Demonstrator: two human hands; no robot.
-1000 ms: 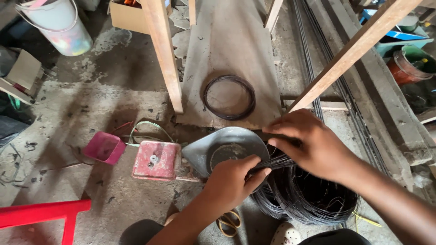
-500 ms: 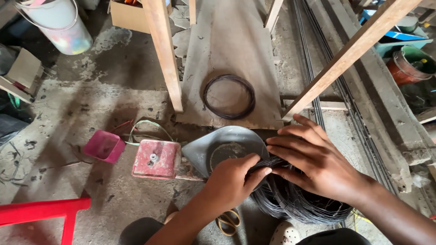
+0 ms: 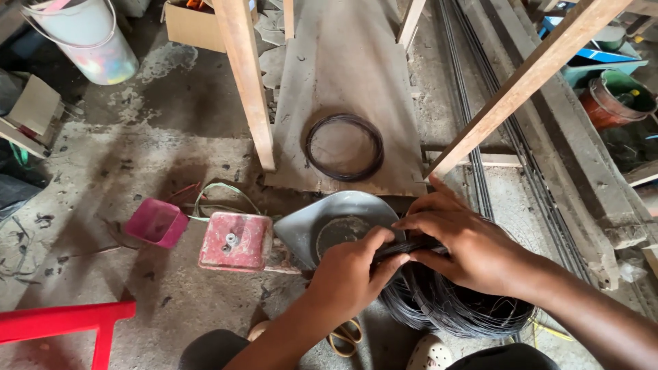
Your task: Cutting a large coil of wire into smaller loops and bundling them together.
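- Since the earlier frame the right hand [image 3: 473, 250] has spread its fingers flatter over the black wire bundle [image 3: 445, 301].
- The left hand [image 3: 349, 274] pinches the bundle's strands; both hands meet, clamped on the wire.
- A grey metal pan [image 3: 322, 223] lies just beyond the left hand.
- A red square box [image 3: 235, 241] and pink tub [image 3: 156, 223] sit left of it.
- A cardboard box [image 3: 192, 24] stands well beyond.

wire coil [image 3: 445, 301]: dark matt metal | pan [image 3: 329, 223]: dull grey metal | beam [image 3: 247, 75]: rough wood | floor [image 3: 137, 137]: rough concrete
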